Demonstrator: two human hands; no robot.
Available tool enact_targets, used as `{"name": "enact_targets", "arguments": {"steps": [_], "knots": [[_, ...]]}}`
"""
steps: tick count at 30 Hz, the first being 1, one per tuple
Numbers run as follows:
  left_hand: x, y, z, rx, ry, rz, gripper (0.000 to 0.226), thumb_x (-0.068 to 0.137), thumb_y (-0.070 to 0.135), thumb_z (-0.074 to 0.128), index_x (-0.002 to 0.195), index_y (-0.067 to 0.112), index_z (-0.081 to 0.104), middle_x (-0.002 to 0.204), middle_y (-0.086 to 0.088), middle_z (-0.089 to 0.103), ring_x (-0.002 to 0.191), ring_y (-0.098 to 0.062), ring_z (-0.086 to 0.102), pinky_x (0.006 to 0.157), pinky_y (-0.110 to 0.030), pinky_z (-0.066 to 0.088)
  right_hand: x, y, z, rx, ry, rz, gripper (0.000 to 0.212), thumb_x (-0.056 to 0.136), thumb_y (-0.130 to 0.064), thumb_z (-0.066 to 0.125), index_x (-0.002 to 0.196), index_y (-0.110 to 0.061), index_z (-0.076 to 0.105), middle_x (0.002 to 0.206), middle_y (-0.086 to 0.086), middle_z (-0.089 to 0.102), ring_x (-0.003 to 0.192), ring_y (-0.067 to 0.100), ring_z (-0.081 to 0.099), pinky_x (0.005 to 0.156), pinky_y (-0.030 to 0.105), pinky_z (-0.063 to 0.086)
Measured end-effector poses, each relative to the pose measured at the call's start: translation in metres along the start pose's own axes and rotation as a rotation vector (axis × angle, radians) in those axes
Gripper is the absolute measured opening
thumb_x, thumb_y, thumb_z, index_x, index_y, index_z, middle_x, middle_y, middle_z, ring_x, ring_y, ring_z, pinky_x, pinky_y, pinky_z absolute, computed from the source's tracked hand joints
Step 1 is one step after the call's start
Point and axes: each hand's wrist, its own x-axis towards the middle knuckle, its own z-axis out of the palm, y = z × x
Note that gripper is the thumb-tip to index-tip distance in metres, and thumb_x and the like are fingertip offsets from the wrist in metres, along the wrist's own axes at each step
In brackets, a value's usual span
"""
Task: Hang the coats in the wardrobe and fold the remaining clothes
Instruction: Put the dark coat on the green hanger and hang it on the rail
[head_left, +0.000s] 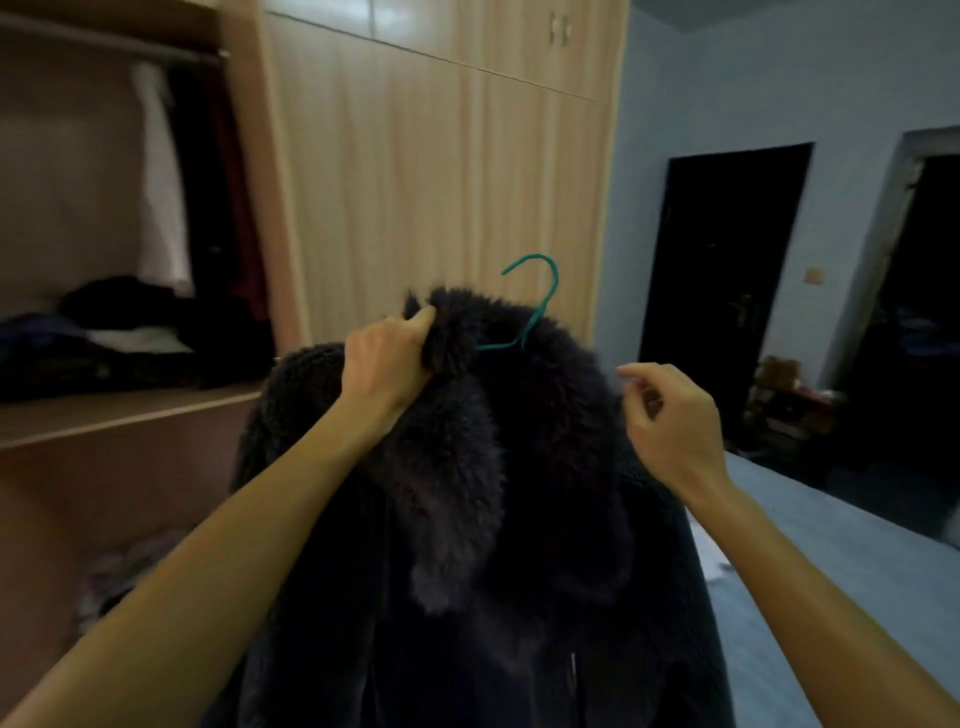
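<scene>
Left of the coat (467, 545), the open wardrobe (104, 415) is showing its rail (104, 45) well above the coat's shoulder line, with a white garment (161, 182) hanging from it and a pile of folded clothes (130, 338) lying on the shelf below. The left hand (387, 364) is gripping the coat's fur collar (457, 426) at its upper left, fingers curled into the fur, and seems to be carrying the whole weight. At the coat's top centre the green hanger (540, 296) is poking its hook out of the collar, leaning rather than standing straight. Just right of the coat's shoulder the right hand (670, 421) is hovering with fingers loosely curled, grasping nothing. The danger, as I am judging it, is lying in that one-sided hold. The heavy coat is probably pulling on fur alone, so a shoulder may be sliding off the thin hanger. The hook may also be twisting away from the rail while being lifted. Right of the coat the bed (831, 545) is lying low. No brand, label or readable writing is showing anywhere.
</scene>
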Motion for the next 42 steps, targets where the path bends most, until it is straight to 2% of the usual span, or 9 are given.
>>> {"name": "enact_targets", "arguments": {"steps": [3, 7, 10, 14, 18, 24, 29, 37, 42], "knots": [[-0.018, -0.063, -0.015, 0.084, -0.034, -0.091, 0.033, 0.086, 0.025, 0.056, 0.118, 0.017, 0.053, 0.09, -0.017, 0.065, 0.079, -0.042, 0.062, 0.057, -0.037, 0.034, 0.006, -0.057, 0.063, 0.079, -0.016, -0.094, 0.015, 0.087, -0.013, 0.061, 0.098, -0.019, 0.07, 0.091, -0.003, 0.066, 0.071, 0.014, 0.061, 0.069, 0.03, 0.051], [-0.039, -0.147, -0.039, 0.156, -0.062, -0.172, 0.019, 0.087, 0.028, 0.055, 0.103, 0.018, 0.057, 0.088, -0.014, 0.065, 0.082, -0.041, 0.062, 0.061, -0.039, 0.041, 0.004, -0.137, 0.149, 0.197, -0.086, -0.227, 0.016, 0.085, -0.01, 0.063, 0.098, -0.017, 0.069, 0.091, -0.001, 0.066, 0.075, 0.014, 0.062, 0.072, 0.028, 0.049], [-0.05, -0.207, -0.06, 0.161, -0.085, -0.222, 0.017, 0.088, 0.032, 0.054, 0.093, 0.017, 0.06, 0.086, -0.013, 0.065, 0.082, -0.041, 0.061, 0.062, -0.04, 0.041, 0.0, -0.192, 0.206, 0.279, -0.134, -0.302, 0.016, 0.085, -0.015, 0.06, 0.099, -0.017, 0.068, 0.093, -0.001, 0.065, 0.08, 0.015, 0.062, 0.075, 0.029, 0.05], [-0.061, -0.282, -0.088, 0.222, -0.08, -0.302, 0.012, 0.089, 0.024, 0.053, 0.092, 0.018, 0.063, 0.083, -0.011, 0.065, 0.079, -0.039, 0.061, 0.059, -0.038, 0.036, -0.004, -0.259, 0.268, 0.363, -0.17, -0.368, 0.021, 0.085, -0.022, 0.055, 0.101, -0.016, 0.068, 0.094, -0.002, 0.064, 0.081, 0.015, 0.062, 0.074, 0.035, 0.053], [-0.067, -0.348, -0.113, 0.324, -0.037, -0.382, 0.008, 0.086, 0.018, 0.057, 0.092, 0.02, 0.062, 0.079, -0.006, 0.063, 0.072, -0.034, 0.061, 0.055, -0.035, 0.033, -0.005, -0.317, 0.315, 0.433, -0.17, -0.415, 0.02, 0.087, -0.021, 0.057, 0.102, -0.016, 0.068, 0.096, -0.004, 0.064, 0.084, 0.012, 0.061, 0.073, 0.031, 0.053], [-0.078, -0.426, -0.133, 0.438, 0.041, -0.456, 0.01, 0.085, 0.018, 0.056, 0.095, 0.017, 0.059, 0.079, -0.004, 0.061, 0.069, -0.032, 0.061, 0.054, -0.033, 0.033, -0.006, -0.392, 0.376, 0.499, -0.174, -0.45, 0.026, 0.089, -0.033, 0.05, 0.101, -0.018, 0.068, 0.096, -0.006, 0.063, 0.085, 0.011, 0.059, 0.076, 0.032, 0.052], [-0.083, -0.486, -0.129, 0.477, 0.062, -0.539, 0.01, 0.083, 0.014, 0.055, 0.091, 0.019, 0.058, 0.081, -0.004, 0.063, 0.071, -0.033, 0.061, 0.054, -0.032, 0.031, 0.006, -0.436, 0.422, 0.558, -0.172, -0.492, 0.027, 0.091, -0.034, 0.05, 0.102, -0.017, 0.068, 0.098, -0.006, 0.064, 0.087, 0.01, 0.06, 0.076, 0.026, 0.05], [-0.066, -0.576, -0.097, 0.456, 0.021, -0.747, 0.008, 0.079, 0.01, 0.057, 0.083, 0.013, 0.063, 0.081, -0.008, 0.066, 0.076, -0.033, 0.062, 0.056, -0.032, 0.038, 0.035, -0.461, 0.528, 0.623, -0.265, -0.472, 0.034, 0.091, -0.041, 0.045, 0.106, -0.019, 0.067, 0.103, -0.007, 0.064, 0.093, 0.009, 0.06, 0.081, 0.032, 0.052], [-0.031, -0.635, -0.063, 0.355, -0.031, -0.898, 0.005, 0.076, 0.011, 0.061, 0.077, 0.013, 0.057, 0.074, -0.006, 0.056, 0.071, -0.029, 0.056, 0.059, -0.033, 0.041, 0.073, -0.466, 0.609, 0.64, -0.309, -0.444, 0.035, 0.09, -0.042, 0.045, 0.108, -0.021, 0.066, 0.105, -0.008, 0.064, 0.093, 0.01, 0.06, 0.081, 0.031, 0.052]]}}
